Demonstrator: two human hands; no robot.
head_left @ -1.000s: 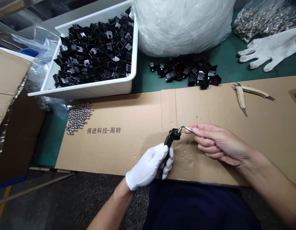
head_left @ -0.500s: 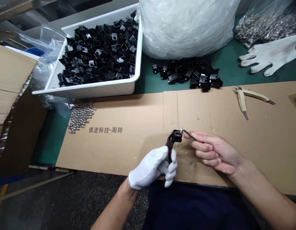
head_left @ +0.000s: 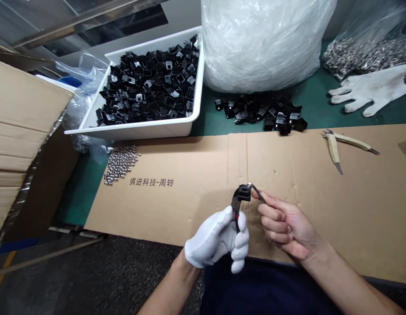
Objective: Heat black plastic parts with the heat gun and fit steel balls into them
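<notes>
My left hand (head_left: 219, 238), in a white glove, is closed around a pair of dark pliers (head_left: 236, 206) with a bit of red on the handle. The jaws of the pliers hold a small black housing (head_left: 244, 192) above the cardboard. Bare and closed, my right hand (head_left: 284, 223) pinches a bent hex key (head_left: 258, 192) between thumb and forefinger. The key's short end meets a small silvery piece (head_left: 249, 186) at the upper right of the housing. Exactly how the tip fits there is too small to make out.
Cardboard (head_left: 189, 210) covers the table's front. Small metal pins (head_left: 122, 162) lie left; cream-handled pliers (head_left: 334, 148) lie right. Behind are a white bin (head_left: 130, 131) of black housings, a loose heap of housings (head_left: 268, 114), a plastic bag (head_left: 265, 43) and a white glove (head_left: 367, 89).
The whole view has shifted a little. Both hands stay together at the black housing, and the hex key remains against the silvery piece, its long arm now pointing more steeply down.
</notes>
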